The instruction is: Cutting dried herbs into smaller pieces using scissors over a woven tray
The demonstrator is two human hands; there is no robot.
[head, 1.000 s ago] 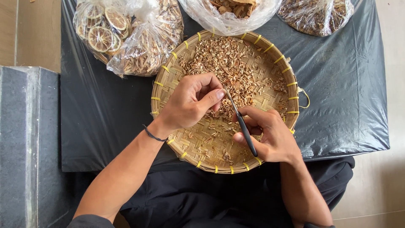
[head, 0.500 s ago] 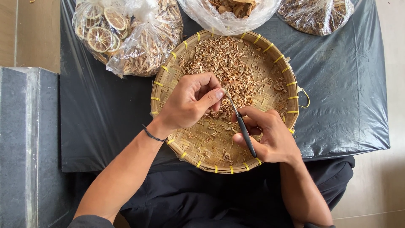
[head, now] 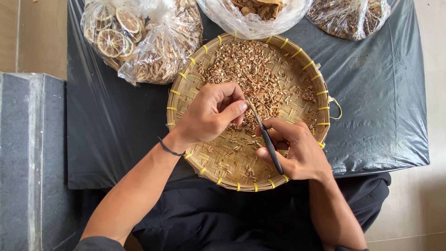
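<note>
A round woven bamboo tray point(head: 183, 100) with yellow ties on its rim lies on a black plastic sheet. A heap of chopped dried plant pieces point(head: 253, 72) fills its far half. My left hand point(head: 209, 114) hovers over the tray's middle and pinches a thin dried strip between thumb and fingers. My right hand point(head: 297, 151) grips black-handled scissors point(head: 269, 144) at the near right of the tray. The blades point up-left and meet the strip at my left fingertips.
The black plastic sheet point(head: 381, 97) covers a low table. A clear bag of dried citrus slices and strips point(head: 139, 42) lies at the far left. Two more clear bags of dried material point(head: 253, 14) point(head: 348, 16) lie at the far edge. A grey stone block point(head: 30, 158) stands at the left.
Hardly anything differs; both hands keep their places over the tray, with the scissors still at the strip.
</note>
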